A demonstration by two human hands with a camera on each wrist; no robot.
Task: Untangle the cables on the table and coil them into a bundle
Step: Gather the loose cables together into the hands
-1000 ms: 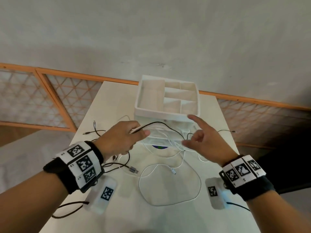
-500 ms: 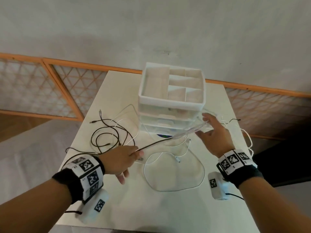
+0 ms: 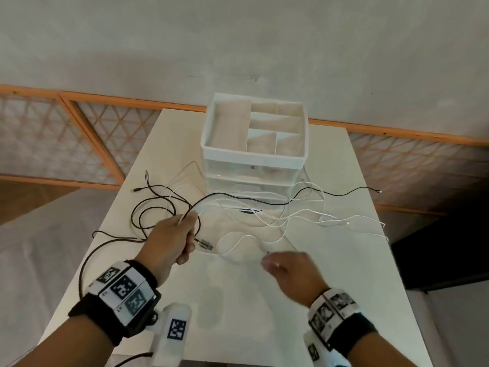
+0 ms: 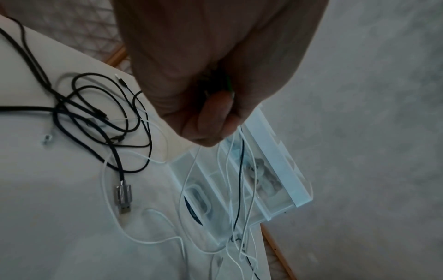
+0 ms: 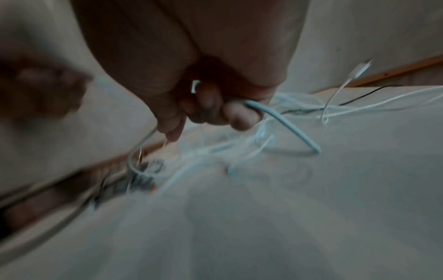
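Thin black cables (image 3: 148, 207) lie looped on the left of the white table (image 3: 238, 313), tangled with white cables (image 3: 304, 215) that spread to the right. My left hand (image 3: 188, 223) grips a bunch of black and white strands above the table; in the left wrist view they hang from the fist (image 4: 213, 121). A metal USB plug (image 3: 205, 245) lies just right of that hand. My right hand (image 3: 270, 263), blurred, is at front centre. The right wrist view shows its fingers (image 5: 215, 109) curled round a white cable (image 5: 287, 130).
A white drawer organiser (image 3: 254, 154) with open top compartments stands at the back centre of the table, with cables running across its front. One black cable end (image 3: 378, 191) reaches the right edge. Another black cable (image 3: 87, 255) hangs over the left edge.
My right hand has come back from the organiser's right side to the front centre and now holds a white cable. White cables have spread to the right. My left hand still holds its bunch.
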